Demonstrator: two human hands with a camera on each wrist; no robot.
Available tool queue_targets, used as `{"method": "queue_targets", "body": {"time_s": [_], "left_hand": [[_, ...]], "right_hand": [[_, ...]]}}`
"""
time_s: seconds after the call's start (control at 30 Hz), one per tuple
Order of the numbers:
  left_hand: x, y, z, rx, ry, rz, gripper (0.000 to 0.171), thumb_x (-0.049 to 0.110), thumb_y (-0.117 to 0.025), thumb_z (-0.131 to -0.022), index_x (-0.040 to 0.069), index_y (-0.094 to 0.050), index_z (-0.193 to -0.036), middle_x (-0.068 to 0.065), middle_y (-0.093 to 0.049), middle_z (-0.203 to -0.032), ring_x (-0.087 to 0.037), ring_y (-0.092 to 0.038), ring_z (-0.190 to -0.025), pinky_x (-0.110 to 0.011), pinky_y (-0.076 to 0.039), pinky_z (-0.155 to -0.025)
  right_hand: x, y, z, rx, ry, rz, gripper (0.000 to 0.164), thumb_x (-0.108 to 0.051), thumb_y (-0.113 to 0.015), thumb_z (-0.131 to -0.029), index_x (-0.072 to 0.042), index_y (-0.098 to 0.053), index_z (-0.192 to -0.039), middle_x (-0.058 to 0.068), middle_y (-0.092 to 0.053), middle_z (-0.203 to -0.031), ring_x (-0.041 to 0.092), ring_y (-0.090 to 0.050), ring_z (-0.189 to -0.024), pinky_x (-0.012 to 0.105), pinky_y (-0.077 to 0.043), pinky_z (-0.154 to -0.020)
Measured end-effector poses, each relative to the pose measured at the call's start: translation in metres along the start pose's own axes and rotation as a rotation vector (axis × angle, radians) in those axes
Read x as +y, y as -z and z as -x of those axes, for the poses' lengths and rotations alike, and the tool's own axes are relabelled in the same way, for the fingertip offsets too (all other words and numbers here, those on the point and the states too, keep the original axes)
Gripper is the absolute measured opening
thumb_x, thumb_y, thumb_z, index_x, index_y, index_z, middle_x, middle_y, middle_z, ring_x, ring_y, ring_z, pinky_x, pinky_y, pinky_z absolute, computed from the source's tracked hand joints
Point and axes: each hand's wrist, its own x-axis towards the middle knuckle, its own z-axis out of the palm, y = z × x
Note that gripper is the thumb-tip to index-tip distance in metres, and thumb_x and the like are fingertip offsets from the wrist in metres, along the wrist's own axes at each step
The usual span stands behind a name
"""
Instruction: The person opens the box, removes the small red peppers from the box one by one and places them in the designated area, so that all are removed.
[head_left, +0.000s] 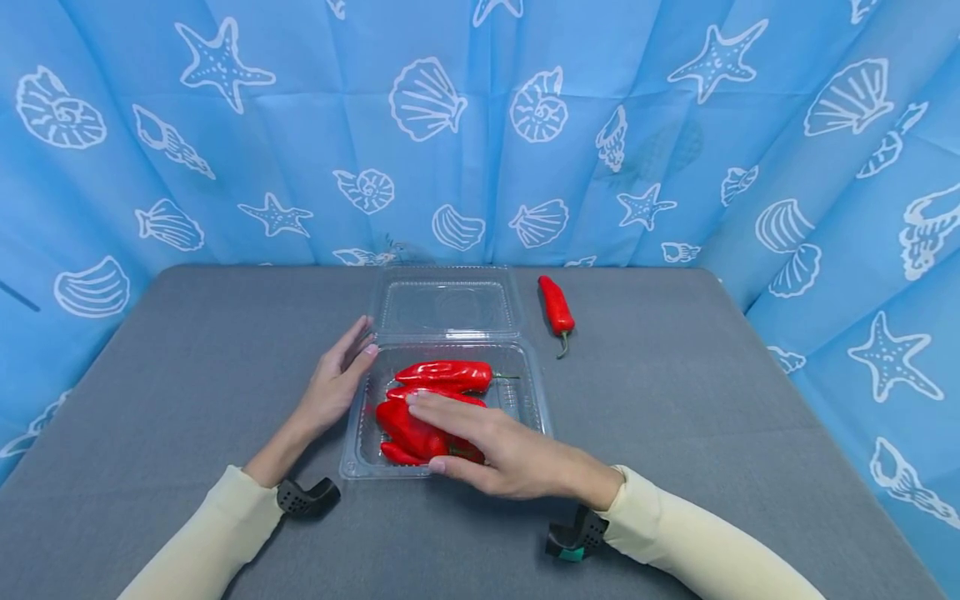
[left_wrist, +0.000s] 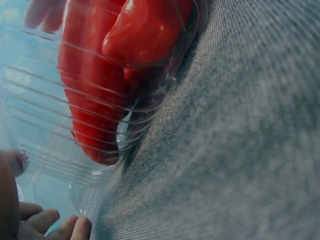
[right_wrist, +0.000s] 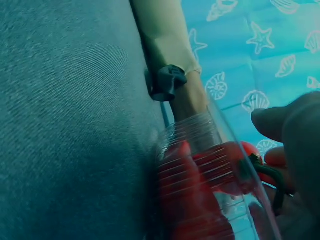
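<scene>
A clear plastic clamshell container (head_left: 536, 396) sits on the table with several red peppers (head_left: 442, 374) in its base. My right hand (head_left: 501, 448) reaches over the front right of it, fingers extended across the peppers and thumb spread near the front wall. In the right wrist view, a green stem (right_wrist: 272, 175) shows beside those fingers, and the thumb (right_wrist: 270, 124) is apart from the pepper. My left hand (head_left: 335, 385) is at the container's left side, fingers fairly straight, fingertips right at the rim by the hinge.
The container's lid (head_left: 450, 304) lies folded back behind the base. Another red pepper (head_left: 557, 305) lies on the grey tablecloth (head_left: 660, 400) to the right of the lid, its stem toward me. A blue curtain (head_left: 480, 125) with shell prints hangs behind the table.
</scene>
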Motion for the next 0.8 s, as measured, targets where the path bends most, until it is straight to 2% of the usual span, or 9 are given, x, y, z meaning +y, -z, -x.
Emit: {"method": "queue_targets", "body": {"time_s": [0.13, 0.3, 0.5, 0.67, 0.8], "left_hand": [[-0.0002, -0.0001, -0.0001, 0.002, -0.011, 0.001, 0.062, 0.019, -0.048, -0.107, -0.002, -0.022, -0.16, -0.018, -0.03, -0.163, -0.036, -0.034, -0.148, -0.051, -0.03, -0.118], [-0.0007, -0.0001, 0.0001, -0.003, -0.008, -0.003, 0.062, 0.02, -0.048, -0.108, -0.001, -0.022, -0.16, -0.017, -0.029, -0.164, -0.035, -0.033, -0.148, -0.051, -0.03, -0.118], [-0.0011, 0.0005, -0.0002, -0.007, -0.008, 0.005, 0.061, 0.019, -0.048, -0.108, -0.001, -0.022, -0.16, -0.017, -0.029, -0.164, -0.035, -0.034, -0.148, -0.049, -0.03, -0.118], [-0.0008, 0.0007, -0.0002, -0.004, -0.014, 0.003, 0.061, 0.018, -0.047, -0.108, -0.002, -0.022, -0.159, -0.018, -0.029, -0.164, -0.035, -0.034, -0.147, -0.049, -0.031, -0.117], [-0.0015, 0.0006, -0.0005, -0.004, -0.015, 0.0, 0.061, 0.018, -0.047, -0.108, -0.002, -0.022, -0.159, -0.018, -0.029, -0.163, -0.035, -0.034, -0.147, -0.048, -0.031, -0.117]], "right_hand": [[0.0017, -0.0007, 0.0006, -0.103, -0.036, 0.02, 0.073, -0.021, -0.066, -0.1, -0.016, -0.028, -0.162, -0.005, -0.025, -0.167, 0.012, -0.022, -0.151, 0.038, -0.034, -0.119], [0.0033, -0.0012, 0.0007, -0.156, -0.109, 0.034, 0.07, -0.028, -0.062, -0.101, -0.023, -0.028, -0.162, -0.008, -0.019, -0.167, 0.012, -0.022, -0.15, 0.035, -0.044, -0.111], [0.0041, -0.0017, 0.0, -0.079, -0.166, 0.019, 0.061, -0.032, -0.067, -0.098, -0.02, -0.045, -0.154, -0.005, -0.035, -0.161, 0.012, -0.033, -0.144, 0.036, -0.047, -0.108], [0.0045, -0.0008, -0.0007, -0.006, -0.167, -0.036, 0.061, -0.028, -0.075, -0.093, -0.014, -0.051, -0.147, -0.001, -0.053, -0.146, 0.014, -0.05, -0.127, 0.029, -0.052, -0.1], [0.0044, 0.0008, -0.0004, 0.016, -0.162, -0.068, 0.06, -0.025, -0.076, -0.093, -0.011, -0.053, -0.147, 0.001, -0.059, -0.14, 0.014, -0.055, -0.117, 0.025, -0.055, -0.093]]}}
